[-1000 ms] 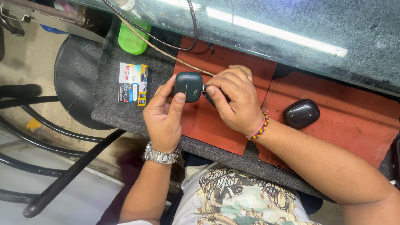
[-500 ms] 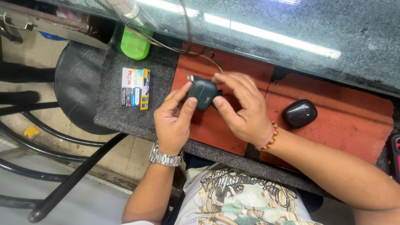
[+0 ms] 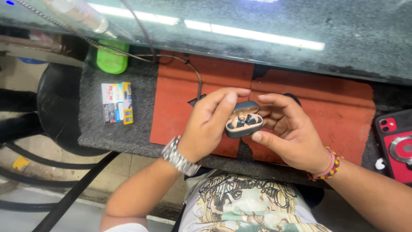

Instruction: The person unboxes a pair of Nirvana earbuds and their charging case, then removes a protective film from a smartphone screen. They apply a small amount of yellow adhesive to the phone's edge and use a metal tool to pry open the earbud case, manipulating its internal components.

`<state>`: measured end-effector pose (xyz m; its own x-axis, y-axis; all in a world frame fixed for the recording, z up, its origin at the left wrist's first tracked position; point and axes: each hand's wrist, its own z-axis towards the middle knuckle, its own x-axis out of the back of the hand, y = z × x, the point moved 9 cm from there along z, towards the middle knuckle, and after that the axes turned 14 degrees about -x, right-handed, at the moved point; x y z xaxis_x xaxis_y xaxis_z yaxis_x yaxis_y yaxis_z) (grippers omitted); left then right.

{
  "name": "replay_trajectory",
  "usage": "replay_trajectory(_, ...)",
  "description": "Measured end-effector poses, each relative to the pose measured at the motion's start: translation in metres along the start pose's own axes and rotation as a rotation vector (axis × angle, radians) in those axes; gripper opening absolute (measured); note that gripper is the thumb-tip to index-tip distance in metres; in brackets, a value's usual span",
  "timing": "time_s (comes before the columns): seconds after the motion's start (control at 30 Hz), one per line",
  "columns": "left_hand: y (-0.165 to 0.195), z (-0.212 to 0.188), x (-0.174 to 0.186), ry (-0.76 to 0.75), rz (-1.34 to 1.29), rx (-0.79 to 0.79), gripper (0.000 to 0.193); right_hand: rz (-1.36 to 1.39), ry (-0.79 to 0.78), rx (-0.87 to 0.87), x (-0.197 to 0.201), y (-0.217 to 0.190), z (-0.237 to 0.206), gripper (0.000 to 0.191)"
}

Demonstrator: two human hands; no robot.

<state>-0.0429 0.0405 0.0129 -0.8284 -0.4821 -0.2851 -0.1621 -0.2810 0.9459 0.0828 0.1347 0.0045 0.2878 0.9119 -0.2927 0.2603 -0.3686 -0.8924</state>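
1. Change since the earlier frames: the dark earbud case point(image 3: 243, 120), formerly shut and joined to a cable, is now seen opened, its lid tipped up toward the far side; the cable plug point(image 3: 198, 99) is now left lying apart on the mat.
2. Earbud case: small, rounded, dark grey-green; held above the near edge of the red mat point(image 3: 189, 86), between both hands, near the middle of the scene. Two dark earbuds are seated in its pale interior.
3. Left hand point(image 3: 208, 124): curled round the left side of the case, the fingers laid against the raised lid. A metal wristwatch point(image 3: 179, 155) is worn.
4. Right hand point(image 3: 292, 131): cupped beneath and behind the case, thumb pressed at the near right corner, fingers bent over the far side. A beaded bracelet point(image 3: 329, 165) is worn.
5. Second red mat point(image 3: 339, 107): laid to the right of the first, on a grey felt shelf point(image 3: 92, 133).
6. Small printed box point(image 3: 116, 103): flat on the felt, well left of the hands.
7. Green container point(image 3: 112, 60): far left, under the glass counter point(image 3: 300, 25).
8. Red phone point(image 3: 395, 144): at the right edge, face down.
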Motion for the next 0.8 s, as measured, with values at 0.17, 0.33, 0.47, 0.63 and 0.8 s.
replay_trajectory(0.17, -0.026, 0.034, -0.027, -0.197, -0.199, 0.179, 0.055, -0.257, 0.14, 0.232, 0.004, -0.027, -0.011, 0.056)
replay_trajectory(0.33, -0.04, 0.028, -0.029, -0.246, -0.28, 0.282, 0.055, -0.861, 0.194, 0.312, -0.001, -0.057, -0.008, 0.041)
replay_trajectory(0.47, -0.052, 0.013, -0.029, -0.306, -0.288, 0.42, 0.053, -0.925, 0.086, 0.254, -0.008, -0.062, 0.001, 0.031)
replay_trajectory(0.63, -0.053, 0.006, -0.037, -0.368, -0.286, 0.45, 0.058, -1.04, 0.05, 0.308, -0.021, -0.066, 0.001, 0.022)
replay_trajectory(0.8, -0.05, 0.002, -0.046, -0.424, -0.302, 0.481, 0.058, -1.067, 0.094, 0.401, -0.023, -0.077, -0.006, 0.013)
